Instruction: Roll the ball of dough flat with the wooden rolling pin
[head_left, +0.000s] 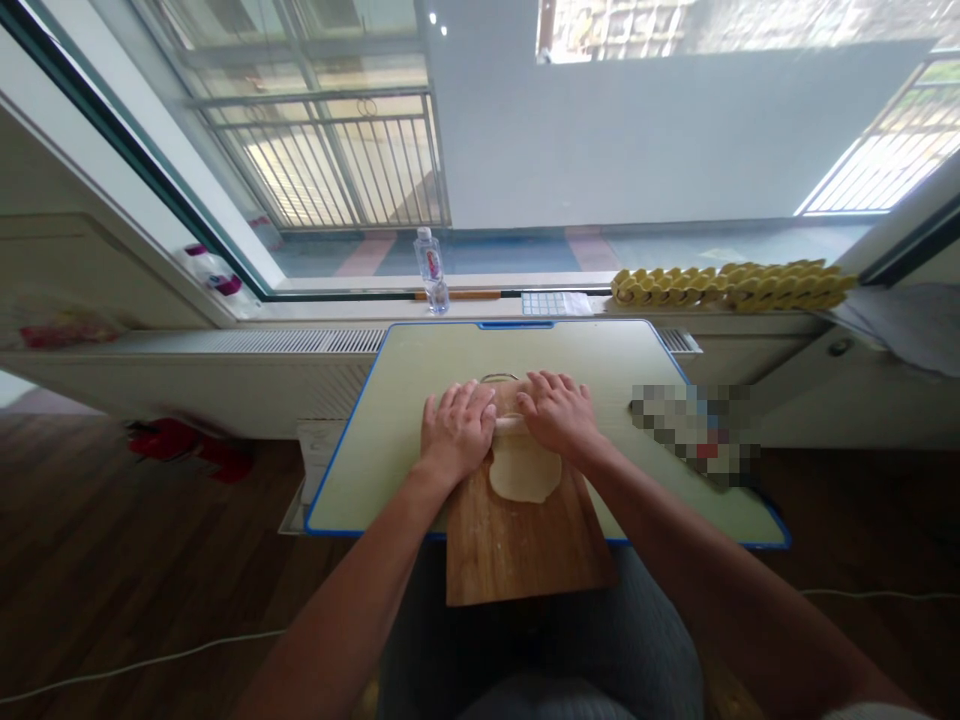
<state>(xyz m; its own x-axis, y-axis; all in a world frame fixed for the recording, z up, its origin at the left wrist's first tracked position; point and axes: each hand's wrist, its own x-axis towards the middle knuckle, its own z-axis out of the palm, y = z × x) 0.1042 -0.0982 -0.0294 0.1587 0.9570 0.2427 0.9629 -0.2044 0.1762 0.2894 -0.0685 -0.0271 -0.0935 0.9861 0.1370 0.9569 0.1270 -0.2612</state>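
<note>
Bright daylight pours through the big window, with railings outside and a long sill running across the back. On that sill stands a clear water bottle (430,268), and off to the right lies a row of yellow trays (731,284). Below it sits the pale bench (390,420) with its blue edging, and a wooden board (517,545) lies on it, hanging over the near edge toward the person's lap.

Both hands are down on the rolling pin (510,424)! The left hand (456,430) lies flat over its left end, fingers stretched forward, palm pressing rather than gripping. The right hand (556,412) does the same on the right end, fingers spread and flat. Only a short pale stretch of the pin shows between them.

Right under the pin, the dough (525,475) spreads as a thin pale round on the far part of the board, its near edge bulging toward the person. Just beyond the fingertips a glass rim (499,379) peeks out; what it belongs to is hard to tell. A blurred patch sits on the bench's right side.
</note>
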